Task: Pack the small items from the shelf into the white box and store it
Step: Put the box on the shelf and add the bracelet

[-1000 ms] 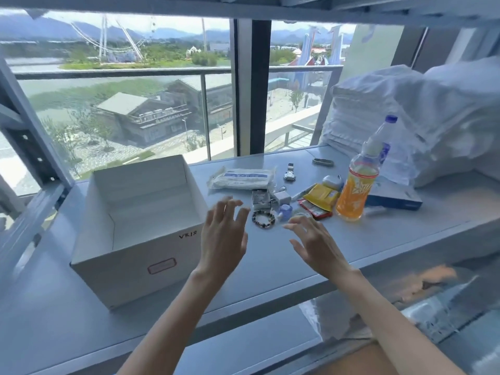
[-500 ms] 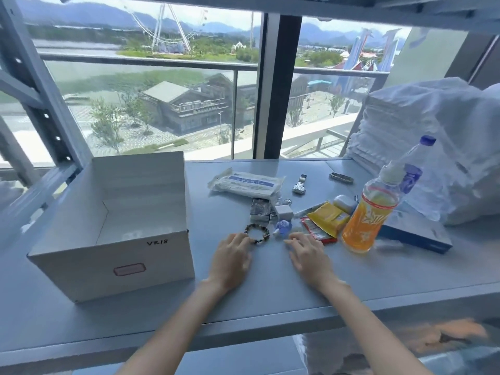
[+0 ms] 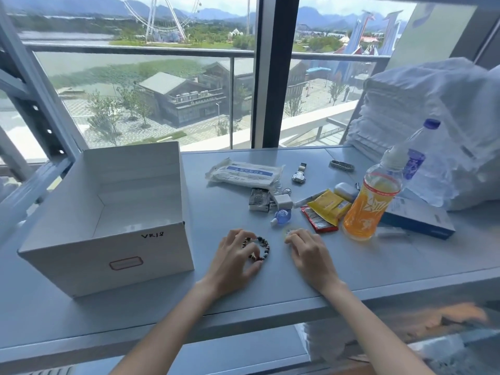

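Note:
An open white box point(image 3: 151, 255) marked "VR18" stands on the left of the grey shelf point(image 3: 378, 266). My left hand point(image 3: 232, 262) pinches a dark beaded bracelet point(image 3: 264, 249) lying on the shelf just right of the box. My right hand point(image 3: 309, 251) curls its fingertips onto a small pale round item point(image 3: 290, 231). Behind the hands lie a small blue bottle point(image 3: 282, 216), white charger point(image 3: 283, 201), silver packet point(image 3: 259, 199), gauze packet point(image 3: 244, 173), watch point(image 3: 299, 175), metal bracelet point(image 3: 341, 165), yellow sachet point(image 3: 328, 205) and red sachet point(image 3: 316, 221).
An orange drink bottle point(image 3: 370, 207) and a clear water bottle point(image 3: 423, 163) stand at the right, by a flat blue box point(image 3: 418, 219). Folded white towels point(image 3: 433, 104) fill the far right. A window backs the shelf; a rack post point(image 3: 35, 104) rises at the left.
Both hands came down from above the shelf onto it. The left hand has taken hold of the beaded bracelet and drawn it nearer; the right hand's fingers have closed over a small pale item.

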A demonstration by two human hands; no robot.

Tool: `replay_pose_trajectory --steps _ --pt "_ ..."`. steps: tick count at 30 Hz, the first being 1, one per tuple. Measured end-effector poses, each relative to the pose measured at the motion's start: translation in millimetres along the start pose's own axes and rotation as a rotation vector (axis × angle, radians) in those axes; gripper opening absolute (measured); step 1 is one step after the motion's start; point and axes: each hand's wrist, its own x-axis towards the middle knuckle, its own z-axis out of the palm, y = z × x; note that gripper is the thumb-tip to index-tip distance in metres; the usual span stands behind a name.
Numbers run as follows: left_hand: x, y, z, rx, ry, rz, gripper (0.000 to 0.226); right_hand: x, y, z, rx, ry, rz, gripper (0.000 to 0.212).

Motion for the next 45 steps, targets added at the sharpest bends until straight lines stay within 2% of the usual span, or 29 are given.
replay_pose_trajectory --steps 4,8,11,13,15,18,21,24,26,27,31,36,40,45 --pt "-5 -3 -1 -0.104 -0.014 -0.037 0.023 1 1 0 0.003 0.016 0.002 0.027" --pt "-4 -3 -4 -0.250 -0.039 -0.159 0.041 2 -5 1 0.113 -0.155 -0.124 0.022" --pt "-6 -2 -8 -0.292 -0.029 -0.197 0.042 6 -8 3 0.157 -0.267 -0.156 0.020" --pt "-8 3 -15 -0.208 -0.020 -0.130 0.040 10 -9 2 0.170 -0.306 -0.155 0.012" --pt "-10 14 -32 -0.020 0.037 -0.015 0.039 16 -9 2 0.152 -0.342 -0.177 0.013" --pt "-11 27 -76 0.228 0.252 0.040 0.030 29 -10 -1 0.142 -0.401 -0.186 0.016" --pt "-11 20 -119 0.487 0.430 -0.144 0.029 48 -15 -7 0.220 -0.448 -0.136 0.014" --pt "-9 -1 -136 0.571 0.406 -0.498 0.038 68 -28 -10 0.252 -0.490 -0.154 0.014" --pt "-8 -3 -137 0.524 0.353 -0.599 0.026 81 -40 -14 0.265 -0.470 -0.180 0.013" --pt "-9 -2 -137 0.521 0.332 -0.590 0.019 87 -47 -18 0.276 -0.442 -0.196 0.013" --pt "-11 1 -140 0.507 0.281 -0.505 0.025 118 -77 -44 0.396 -0.310 -0.320 0.014" --pt "-22 -6 -146 0.460 0.279 -0.442 0.017 154 -118 -77 0.506 -0.172 -0.423 0.012" --pt "-53 -14 -170 0.427 0.252 -0.343 0.018 174 -147 -91 0.562 -0.118 -0.442 0.011" --pt "-98 -36 -208 0.226 0.096 -0.220 0.020 187 -186 -84 0.578 -0.093 -0.464 0.011"
